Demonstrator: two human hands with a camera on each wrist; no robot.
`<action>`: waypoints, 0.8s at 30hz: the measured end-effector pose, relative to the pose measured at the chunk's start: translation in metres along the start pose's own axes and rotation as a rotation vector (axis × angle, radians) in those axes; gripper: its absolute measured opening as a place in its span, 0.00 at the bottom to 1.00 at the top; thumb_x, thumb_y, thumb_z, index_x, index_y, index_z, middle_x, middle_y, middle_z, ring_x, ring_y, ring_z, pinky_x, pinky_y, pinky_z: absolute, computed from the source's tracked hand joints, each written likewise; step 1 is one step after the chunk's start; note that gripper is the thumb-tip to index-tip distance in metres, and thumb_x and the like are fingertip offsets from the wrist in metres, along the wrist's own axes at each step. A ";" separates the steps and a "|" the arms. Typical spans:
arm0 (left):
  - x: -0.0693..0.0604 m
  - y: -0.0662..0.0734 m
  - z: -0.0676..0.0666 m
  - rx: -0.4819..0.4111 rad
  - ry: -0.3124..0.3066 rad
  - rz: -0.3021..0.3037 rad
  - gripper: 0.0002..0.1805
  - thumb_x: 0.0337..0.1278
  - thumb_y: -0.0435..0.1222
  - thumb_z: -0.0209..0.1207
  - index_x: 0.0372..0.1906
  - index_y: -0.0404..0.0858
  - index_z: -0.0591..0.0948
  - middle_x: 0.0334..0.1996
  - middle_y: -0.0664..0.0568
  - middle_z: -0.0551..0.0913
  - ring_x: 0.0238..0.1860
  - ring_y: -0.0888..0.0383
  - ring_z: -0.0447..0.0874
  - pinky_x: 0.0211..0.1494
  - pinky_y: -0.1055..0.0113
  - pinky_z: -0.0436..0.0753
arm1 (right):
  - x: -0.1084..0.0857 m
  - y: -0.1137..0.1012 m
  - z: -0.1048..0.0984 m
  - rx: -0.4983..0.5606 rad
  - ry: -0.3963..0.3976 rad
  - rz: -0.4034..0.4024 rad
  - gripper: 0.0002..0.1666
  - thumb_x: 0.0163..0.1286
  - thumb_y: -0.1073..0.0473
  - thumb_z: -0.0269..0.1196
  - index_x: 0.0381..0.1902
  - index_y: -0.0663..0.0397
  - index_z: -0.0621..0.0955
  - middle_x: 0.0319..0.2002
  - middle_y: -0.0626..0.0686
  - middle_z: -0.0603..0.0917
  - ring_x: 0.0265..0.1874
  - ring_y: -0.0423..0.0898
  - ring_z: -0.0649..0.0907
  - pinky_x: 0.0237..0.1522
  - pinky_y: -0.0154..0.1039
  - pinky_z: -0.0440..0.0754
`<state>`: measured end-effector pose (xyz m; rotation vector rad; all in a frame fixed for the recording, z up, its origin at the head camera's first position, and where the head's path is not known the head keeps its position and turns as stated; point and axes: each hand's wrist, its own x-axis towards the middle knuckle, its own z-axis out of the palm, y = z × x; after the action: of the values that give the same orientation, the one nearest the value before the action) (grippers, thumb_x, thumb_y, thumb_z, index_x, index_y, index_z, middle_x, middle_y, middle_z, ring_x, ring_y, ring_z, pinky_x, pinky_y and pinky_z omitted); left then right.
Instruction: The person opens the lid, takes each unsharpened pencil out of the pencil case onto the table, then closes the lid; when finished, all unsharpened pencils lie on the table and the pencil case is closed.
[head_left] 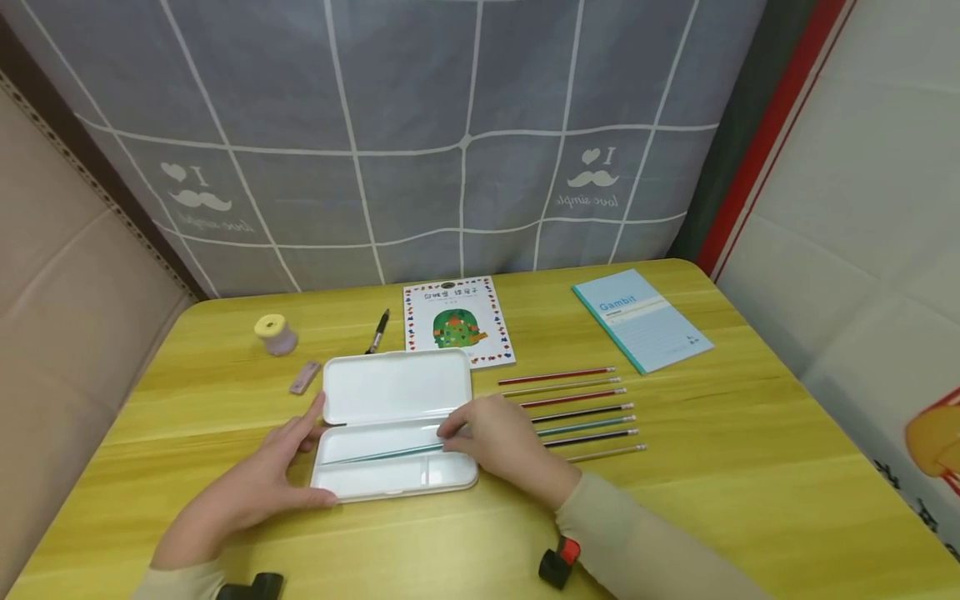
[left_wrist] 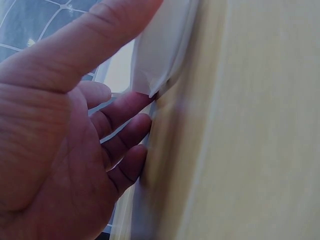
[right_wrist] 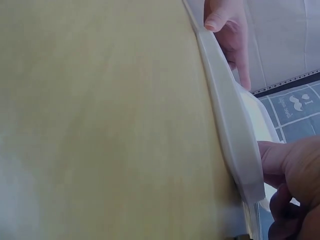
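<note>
A white pencil case (head_left: 397,482) lies opened out on the table, its lid (head_left: 397,387) folded back to the far side. My left hand (head_left: 258,475) holds the case's left end, thumb at the near corner and fingers along the side; the left wrist view shows the fingertips against its edge. Inside the tray, a light teal pencil (head_left: 382,455) lies at a slight slant. My right hand (head_left: 498,437) pinches this pencil near its right end. In the right wrist view, the right fingers (right_wrist: 275,157) reach over the case's wall, and the pencil is hidden.
Several pencils (head_left: 577,414) lie in a row right of the case, partly behind the right hand. Beyond are a picture book (head_left: 457,325), a blue notebook (head_left: 641,321), a black pen (head_left: 378,331), a pinkish eraser (head_left: 304,377) and a yellow-lidded small container (head_left: 276,333).
</note>
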<state>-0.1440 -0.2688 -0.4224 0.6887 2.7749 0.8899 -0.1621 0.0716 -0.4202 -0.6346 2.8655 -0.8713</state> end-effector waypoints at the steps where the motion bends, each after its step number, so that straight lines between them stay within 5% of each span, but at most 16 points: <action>1: 0.000 0.000 0.000 0.001 -0.001 -0.001 0.74 0.42 0.55 0.80 0.86 0.40 0.43 0.64 0.52 0.77 0.59 0.52 0.71 0.60 0.61 0.75 | 0.000 -0.002 0.001 -0.021 0.000 0.001 0.05 0.66 0.53 0.76 0.39 0.38 0.94 0.37 0.35 0.91 0.43 0.36 0.87 0.46 0.37 0.83; 10: 0.000 0.002 -0.001 -0.005 -0.008 -0.014 0.74 0.42 0.55 0.80 0.86 0.39 0.43 0.65 0.51 0.77 0.60 0.51 0.70 0.61 0.59 0.75 | 0.003 -0.011 0.004 -0.198 0.013 -0.056 0.04 0.66 0.52 0.75 0.38 0.35 0.94 0.38 0.35 0.91 0.42 0.37 0.88 0.40 0.35 0.84; 15: 0.000 0.004 -0.002 -0.008 -0.012 -0.018 0.74 0.42 0.56 0.80 0.86 0.40 0.43 0.65 0.51 0.76 0.60 0.50 0.71 0.62 0.55 0.75 | 0.001 -0.011 0.001 -0.189 0.037 -0.092 0.04 0.68 0.54 0.74 0.39 0.37 0.94 0.39 0.37 0.91 0.42 0.37 0.88 0.41 0.35 0.84; 24: 0.000 0.004 -0.002 -0.010 -0.013 -0.016 0.74 0.43 0.55 0.80 0.86 0.40 0.43 0.64 0.51 0.77 0.60 0.50 0.72 0.62 0.57 0.75 | -0.005 -0.001 -0.012 -0.124 0.227 -0.169 0.06 0.69 0.58 0.73 0.40 0.39 0.93 0.41 0.40 0.90 0.44 0.42 0.86 0.44 0.38 0.85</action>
<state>-0.1429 -0.2675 -0.4185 0.6670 2.7590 0.8929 -0.1596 0.0787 -0.4094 -0.8547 3.1261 -0.8408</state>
